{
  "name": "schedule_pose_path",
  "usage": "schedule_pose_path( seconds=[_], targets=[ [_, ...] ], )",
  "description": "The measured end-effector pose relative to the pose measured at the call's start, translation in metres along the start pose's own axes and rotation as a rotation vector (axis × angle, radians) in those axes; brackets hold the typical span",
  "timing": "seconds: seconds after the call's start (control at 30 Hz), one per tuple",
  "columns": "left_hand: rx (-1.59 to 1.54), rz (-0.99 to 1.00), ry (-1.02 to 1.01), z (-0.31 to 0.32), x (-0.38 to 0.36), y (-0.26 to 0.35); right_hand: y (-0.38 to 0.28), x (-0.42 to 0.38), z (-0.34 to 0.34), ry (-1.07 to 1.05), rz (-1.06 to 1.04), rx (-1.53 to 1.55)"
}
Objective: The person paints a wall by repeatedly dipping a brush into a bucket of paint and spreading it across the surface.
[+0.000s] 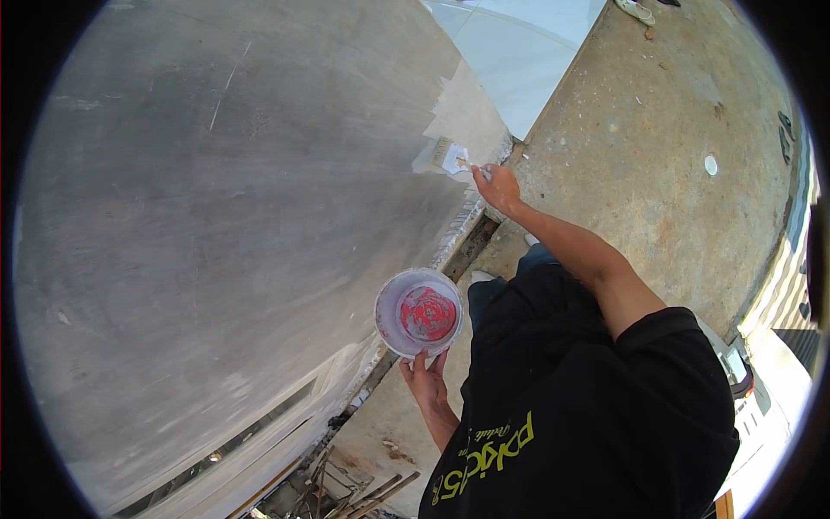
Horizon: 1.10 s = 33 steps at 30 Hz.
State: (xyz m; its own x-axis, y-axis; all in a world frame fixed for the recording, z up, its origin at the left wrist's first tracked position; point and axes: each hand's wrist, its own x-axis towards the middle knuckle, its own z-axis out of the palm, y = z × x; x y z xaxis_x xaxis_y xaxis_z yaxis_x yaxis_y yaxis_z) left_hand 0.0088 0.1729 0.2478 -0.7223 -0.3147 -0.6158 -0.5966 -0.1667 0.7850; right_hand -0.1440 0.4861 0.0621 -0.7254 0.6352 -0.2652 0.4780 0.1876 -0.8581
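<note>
My right hand (pixel 500 186) is stretched out and grips the handle of a flat paintbrush (pixel 445 156). Its bristles press against a large grey wall (pixel 216 216), at the edge of a pale freshly coated patch (pixel 467 108). My left hand (pixel 425 381) holds a small white bucket (pixel 386 294) from below, close to the wall. The bucket's inside is smeared with white, and red shows at its bottom. My black shirt with yellow lettering fills the lower right.
A bare concrete floor (pixel 657 130) spreads to the right, with a small white disc (pixel 711 164) on it. A dark gap (pixel 471 246) runs along the wall's base. Wood scraps (pixel 354 493) lie at the bottom. A sandal (pixel 635 10) rests at the top edge.
</note>
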Motion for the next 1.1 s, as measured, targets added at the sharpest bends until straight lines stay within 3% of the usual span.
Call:
schedule_pose_path(
  seconds=[0.3, 0.5, 0.67, 0.83, 0.97, 1.1],
  targets=[
    [-0.006, 0.002, 0.009, 0.003, 0.007, 0.003, -0.106, -0.053, -0.044, -0.089, -0.066, 0.375],
    [0.071, 0.008, -0.02, 0.004, -0.001, 0.012, -0.051, -0.012, -0.031, -0.048, -0.147, 0.28],
    [0.021, 0.014, 0.016, -0.004, 0.005, 0.011, 0.024, 0.026, -0.017, 0.048, 0.032, 0.035],
    [0.062, 0.02, -0.028, -0.006, 0.01, 0.013, -0.005, 0.043, -0.039, 0.047, 0.076, 0.124],
    [0.084, 0.026, -0.034, 0.0, 0.006, 0.017, -0.054, 0.024, -0.085, 0.051, 0.003, 0.287],
    [0.106, 0.036, -0.046, 0.008, 0.001, 0.019, -0.058, 0.019, -0.095, 0.058, -0.106, 0.446]
  ],
)
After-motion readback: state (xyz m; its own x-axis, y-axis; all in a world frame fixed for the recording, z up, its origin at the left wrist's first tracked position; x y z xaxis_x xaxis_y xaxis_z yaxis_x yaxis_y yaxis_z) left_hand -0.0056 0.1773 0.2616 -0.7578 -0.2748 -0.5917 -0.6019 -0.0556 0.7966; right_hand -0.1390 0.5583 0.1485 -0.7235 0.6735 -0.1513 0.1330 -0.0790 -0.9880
